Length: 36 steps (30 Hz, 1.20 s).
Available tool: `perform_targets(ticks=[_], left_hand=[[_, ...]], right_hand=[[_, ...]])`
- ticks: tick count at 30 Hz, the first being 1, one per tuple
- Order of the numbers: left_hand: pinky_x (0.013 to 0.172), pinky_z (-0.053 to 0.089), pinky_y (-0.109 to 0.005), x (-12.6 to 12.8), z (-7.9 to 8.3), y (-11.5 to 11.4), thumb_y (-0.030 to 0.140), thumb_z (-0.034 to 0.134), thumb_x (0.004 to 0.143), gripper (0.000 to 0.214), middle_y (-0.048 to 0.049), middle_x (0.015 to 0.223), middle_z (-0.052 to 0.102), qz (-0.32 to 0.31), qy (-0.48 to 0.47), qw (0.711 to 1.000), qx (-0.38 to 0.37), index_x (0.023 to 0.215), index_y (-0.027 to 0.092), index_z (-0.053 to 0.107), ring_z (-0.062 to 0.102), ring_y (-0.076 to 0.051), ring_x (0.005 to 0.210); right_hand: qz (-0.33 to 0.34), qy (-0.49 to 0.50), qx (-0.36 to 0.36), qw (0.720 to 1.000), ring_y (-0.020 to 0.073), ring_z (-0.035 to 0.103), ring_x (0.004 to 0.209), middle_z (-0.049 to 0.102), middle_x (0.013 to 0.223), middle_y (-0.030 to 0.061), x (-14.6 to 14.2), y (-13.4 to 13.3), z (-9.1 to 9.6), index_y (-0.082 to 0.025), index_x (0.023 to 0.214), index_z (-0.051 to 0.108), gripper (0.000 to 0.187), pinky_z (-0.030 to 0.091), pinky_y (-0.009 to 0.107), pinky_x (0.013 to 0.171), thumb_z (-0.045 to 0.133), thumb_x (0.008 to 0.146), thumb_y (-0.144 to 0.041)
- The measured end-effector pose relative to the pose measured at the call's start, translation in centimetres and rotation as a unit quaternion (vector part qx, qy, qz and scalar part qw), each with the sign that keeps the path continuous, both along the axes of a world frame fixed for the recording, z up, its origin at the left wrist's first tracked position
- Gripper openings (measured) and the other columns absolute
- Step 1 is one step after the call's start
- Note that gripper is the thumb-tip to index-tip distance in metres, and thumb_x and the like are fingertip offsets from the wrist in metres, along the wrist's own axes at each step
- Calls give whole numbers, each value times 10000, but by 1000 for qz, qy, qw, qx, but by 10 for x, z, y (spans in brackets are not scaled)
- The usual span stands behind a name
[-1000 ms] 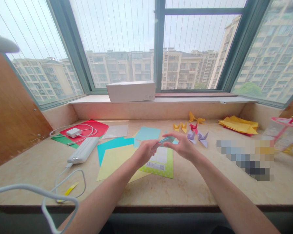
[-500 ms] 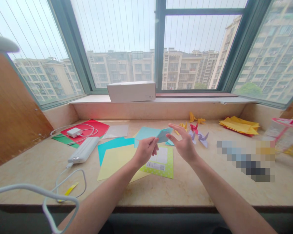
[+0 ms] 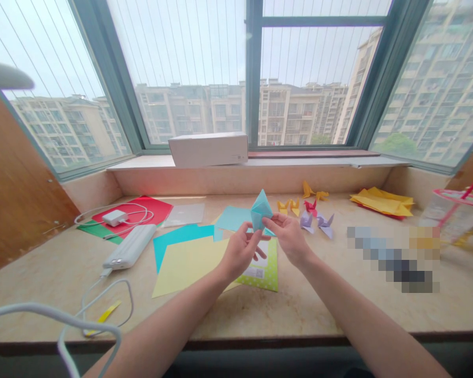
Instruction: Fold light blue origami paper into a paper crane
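Folded blue paper [image 3: 261,206] upright, left of the purple birds [image 3: 307,222]

Half a second ago it pointed right from your left hand [image 3: 239,252]; now your right hand [image 3: 289,236] pinches it. Left fingers meet its lower tip, grip unclear. Nearer, the green packet's [image 3: 271,281] printing is too small to read.

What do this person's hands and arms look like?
The left hand and right hand are ungloved. Both forearms are bare as far as they show, with no sleeves, watch or bracelet. No rings are visible, though parts are hidden.
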<state>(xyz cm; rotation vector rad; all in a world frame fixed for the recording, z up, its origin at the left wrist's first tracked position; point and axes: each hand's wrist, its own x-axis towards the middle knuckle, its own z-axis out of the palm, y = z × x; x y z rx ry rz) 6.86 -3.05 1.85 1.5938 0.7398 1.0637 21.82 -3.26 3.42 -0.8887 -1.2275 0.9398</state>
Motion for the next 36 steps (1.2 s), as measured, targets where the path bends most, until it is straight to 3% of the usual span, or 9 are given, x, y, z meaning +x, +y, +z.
perform_targets(ticks=[5, 9, 12, 15, 17, 26, 31, 36], left_hand=[[400, 457, -214, -4, 7, -3, 656, 515, 876, 536, -131, 838, 738, -38, -1, 999, -18, 965, 128, 542, 666, -158, 460], [383, 440, -214, -6, 6, 0, 700, 493, 860, 575, -63, 677, 680, -27, -13, 999, -39, 868, 127, 546, 635, -150, 432], [354, 377, -194, -5, 2, 2, 679, 514, 862, 532, 45, 517, 538, -2, -11, 1000, -20, 828, 148, 529, 524, -102, 349], [354, 332, -187, -4, -1, 3, 644, 487, 895, 480, 97, 477, 413, 10, -11, 1000, 5, 832, 169, 512, 427, -74, 327], [377, 328, -189, -4, -2, 3, 597, 455, 933, 436, 92, 482, 416, 11, 13, 999, 36, 829, 176, 508, 416, -70, 347], [430, 310, -218, -7, -3, 2, 487, 463, 954, 341, 49, 542, 472, 19, 70, 991, 116, 823, 183, 548, 405, -85, 418], [422, 300, -209, -6, -4, -1, 493, 410, 983, 343, 68, 528, 444, -10, 63, 994, 93, 883, 185, 524, 377, -74, 387], [423, 293, -185, -5, -3, -3, 488, 369, 1007, 353, 85, 477, 433, -37, 47, 997, 55, 899, 182, 506, 371, -64, 366]], right_hand=[[51, -17, -23, 998, 202, 694, 750, 759, 809, 63, 4, -3, 4, -172, 807, 713, 331, 534, 354, 766, 780, 711, -482], [42, -26, -5, 999, 177, 663, 653, 701, 708, -5, 0, -4, 1, -189, 1112, 629, 502, 521, 332, 680, 804, 705, -422], [18, -44, 38, 998, 172, 664, 665, 688, 726, -18, -1, -3, -2, -214, 1267, 523, 596, 514, 330, 684, 773, 759, -400], [6, -78, 77, 994, 183, 682, 768, 723, 919, 45, 0, -2, -4, -218, 1241, 558, 502, 520, 340, 729, 728, 809, -408], [7, -93, 76, 993, 199, 688, 815, 725, 1001, 74, 1, 0, -7, -212, 1207, 589, 468, 528, 346, 732, 726, 810, -418], [-20, -60, 68, 996, 215, 680, 768, 734, 868, 64, 1, 2, -11, -207, 924, 661, 286, 554, 353, 694, 749, 778, -437], [-15, -16, 46, 999, 203, 672, 683, 726, 785, 48, 1, -1, -7, -208, 852, 659, 288, 576, 357, 653, 771, 747, -451], [5, 10, 75, 997, 171, 651, 686, 716, 848, 35, 0, 0, -9, -229, 934, 716, 243, 575, 322, 620, 771, 768, -398]])
